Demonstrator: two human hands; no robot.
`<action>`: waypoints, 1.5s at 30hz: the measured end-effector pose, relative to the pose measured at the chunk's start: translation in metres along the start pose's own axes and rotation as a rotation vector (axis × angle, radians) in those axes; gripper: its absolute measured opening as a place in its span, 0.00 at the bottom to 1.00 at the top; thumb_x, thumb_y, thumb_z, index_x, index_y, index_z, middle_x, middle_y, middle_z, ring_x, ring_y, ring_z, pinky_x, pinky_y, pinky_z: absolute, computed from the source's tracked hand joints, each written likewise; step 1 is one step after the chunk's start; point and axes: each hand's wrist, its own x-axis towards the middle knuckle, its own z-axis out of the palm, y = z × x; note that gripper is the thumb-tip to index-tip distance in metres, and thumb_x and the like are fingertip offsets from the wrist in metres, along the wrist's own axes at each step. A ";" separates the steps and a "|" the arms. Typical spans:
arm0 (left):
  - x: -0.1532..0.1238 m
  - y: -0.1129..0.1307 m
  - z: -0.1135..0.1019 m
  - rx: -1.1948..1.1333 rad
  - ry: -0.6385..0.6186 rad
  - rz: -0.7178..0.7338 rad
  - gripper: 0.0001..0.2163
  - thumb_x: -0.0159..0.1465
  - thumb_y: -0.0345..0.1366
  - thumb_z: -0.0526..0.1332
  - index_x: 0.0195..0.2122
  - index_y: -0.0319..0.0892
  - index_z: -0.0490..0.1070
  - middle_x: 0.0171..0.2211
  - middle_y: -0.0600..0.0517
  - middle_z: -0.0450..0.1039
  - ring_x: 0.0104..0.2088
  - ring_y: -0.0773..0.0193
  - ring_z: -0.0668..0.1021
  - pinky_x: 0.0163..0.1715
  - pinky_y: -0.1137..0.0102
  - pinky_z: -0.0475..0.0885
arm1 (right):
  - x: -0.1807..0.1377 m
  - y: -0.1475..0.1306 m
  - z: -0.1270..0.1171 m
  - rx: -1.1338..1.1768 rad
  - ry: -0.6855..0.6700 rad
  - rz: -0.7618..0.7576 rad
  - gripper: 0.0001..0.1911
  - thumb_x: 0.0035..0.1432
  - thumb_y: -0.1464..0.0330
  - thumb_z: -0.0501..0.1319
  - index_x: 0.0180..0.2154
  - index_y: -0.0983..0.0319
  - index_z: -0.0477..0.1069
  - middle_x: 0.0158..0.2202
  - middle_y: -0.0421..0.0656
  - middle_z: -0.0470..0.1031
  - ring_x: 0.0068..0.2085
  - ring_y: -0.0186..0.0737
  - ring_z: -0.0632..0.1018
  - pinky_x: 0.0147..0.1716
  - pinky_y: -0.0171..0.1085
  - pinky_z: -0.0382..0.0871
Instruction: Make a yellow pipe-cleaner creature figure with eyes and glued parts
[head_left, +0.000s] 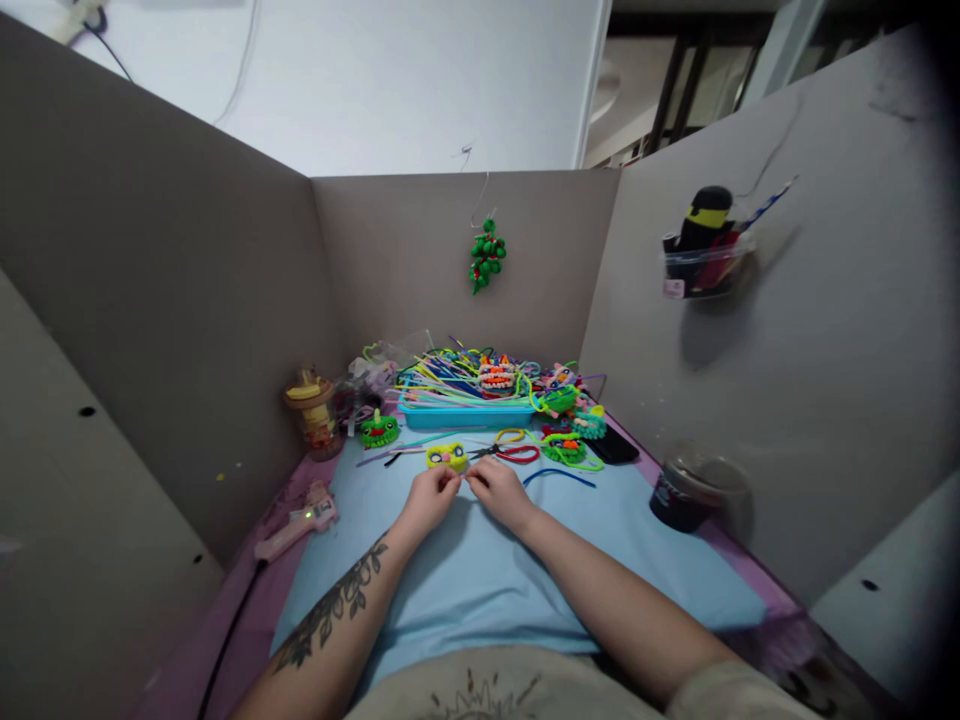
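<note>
Yellow fuzzy piece [445, 457] sits beyond pinching, nearly meeting hands [433, 495] [501, 490].

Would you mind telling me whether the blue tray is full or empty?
Full: the blue tray is heaped with colourful pipe cleaners rising above its rim.

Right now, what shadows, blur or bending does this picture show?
Head view: soft shadow on the right panel below the wall-hung holder; head view: upper right corner dark, edges seemingly stretched; head view: detail between the left hand and right hand too small to tell.
</note>
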 end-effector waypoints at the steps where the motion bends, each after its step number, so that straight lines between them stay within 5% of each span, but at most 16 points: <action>1: 0.000 0.000 0.000 -0.026 -0.003 -0.019 0.08 0.55 0.38 0.55 0.23 0.39 0.67 0.21 0.54 0.67 0.23 0.68 0.68 0.25 0.74 0.60 | 0.000 0.000 0.000 -0.007 0.000 -0.006 0.07 0.54 0.75 0.55 0.28 0.61 0.69 0.28 0.41 0.69 0.32 0.36 0.71 0.33 0.33 0.64; 11: 0.000 -0.001 0.010 -0.426 -0.097 -0.174 0.11 0.51 0.42 0.61 0.27 0.37 0.68 0.17 0.57 0.66 0.18 0.71 0.67 0.20 0.75 0.60 | 0.002 -0.006 0.008 -0.088 0.094 0.019 0.08 0.53 0.76 0.54 0.27 0.61 0.68 0.27 0.42 0.68 0.32 0.37 0.71 0.33 0.34 0.64; 22: -0.004 0.013 0.008 -0.557 -0.091 -0.233 0.14 0.51 0.41 0.62 0.34 0.35 0.72 0.23 0.53 0.70 0.19 0.72 0.67 0.19 0.76 0.61 | 0.001 -0.004 0.009 -0.112 0.083 0.043 0.06 0.54 0.76 0.55 0.28 0.61 0.67 0.28 0.41 0.66 0.33 0.37 0.70 0.34 0.34 0.63; 32: -0.001 0.001 0.007 -0.602 -0.171 -0.402 0.14 0.49 0.45 0.63 0.23 0.36 0.69 0.15 0.55 0.66 0.14 0.73 0.65 0.16 0.76 0.57 | -0.001 -0.008 0.006 -0.203 0.028 -0.009 0.06 0.56 0.73 0.55 0.29 0.60 0.69 0.30 0.43 0.69 0.33 0.38 0.71 0.34 0.34 0.63; 45: -0.001 0.000 0.006 -0.708 -0.050 -0.441 0.13 0.43 0.41 0.67 0.21 0.35 0.71 0.16 0.54 0.68 0.17 0.72 0.66 0.20 0.75 0.57 | -0.001 -0.007 0.006 -0.025 -0.023 -0.036 0.07 0.54 0.75 0.55 0.28 0.61 0.71 0.29 0.42 0.69 0.33 0.37 0.71 0.35 0.34 0.65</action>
